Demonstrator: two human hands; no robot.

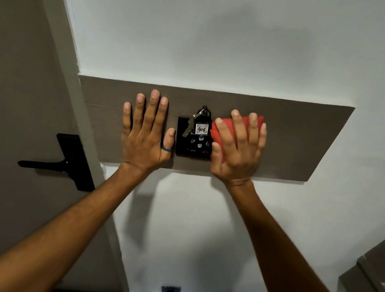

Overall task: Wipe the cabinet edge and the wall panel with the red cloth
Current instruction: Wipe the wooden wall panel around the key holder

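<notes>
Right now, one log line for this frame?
phase: wiping wall panel | right hand: flat on red cloth | left hand: flat, empty, bracing panel | black switch plate between hands

Mid-frame, we find the black switch plate [195, 138] and its hanging key tag [201, 129] blocking the wall panel [301, 143] between our hands; the panel's right stretch lies bare.

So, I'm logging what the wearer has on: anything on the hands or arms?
Both forearms are bare, with no sleeves or gloves in view. The left hand wears a grey band ring on its thumb. The right hand shows no jewellery.
</notes>
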